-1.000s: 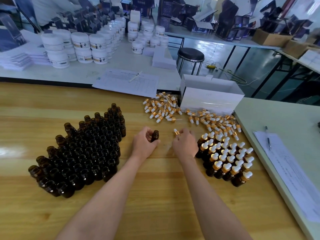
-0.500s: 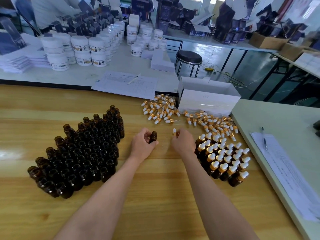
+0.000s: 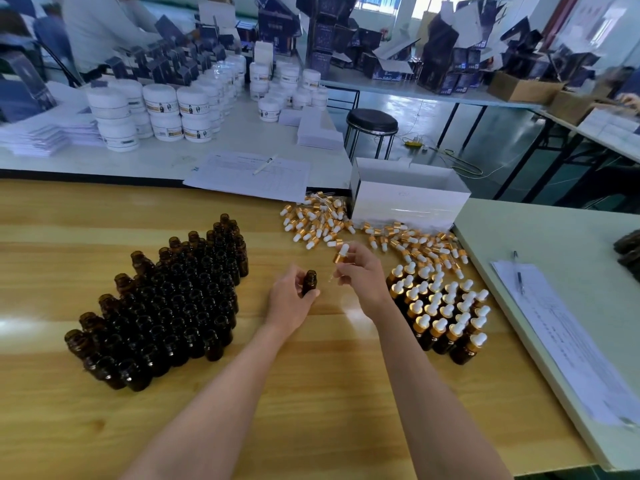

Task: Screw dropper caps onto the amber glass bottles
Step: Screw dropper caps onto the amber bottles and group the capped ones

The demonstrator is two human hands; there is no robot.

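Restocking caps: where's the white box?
Head view, right of centre: the white box stands at the wooden table's far edge, loose dropper caps piled along its front.

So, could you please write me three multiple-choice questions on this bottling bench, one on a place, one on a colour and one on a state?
1. Where do the capped bottles stand?
A. on the far white table
B. to the right of the right hand
C. inside a box

2. What colour are the bulbs on the loose dropper caps?
A. black
B. white
C. blue

3. In what state is the amber bottle in the left hand?
A. capped
B. lying flat
C. upright with a bare neck

Answers: 1 B, the capped block sits just past the right hand on its outer side. 2 B, white bulbs sit over gold collars. 3 C, its neck is open and the right hand pinches a dropper cap beside it, not yet on.
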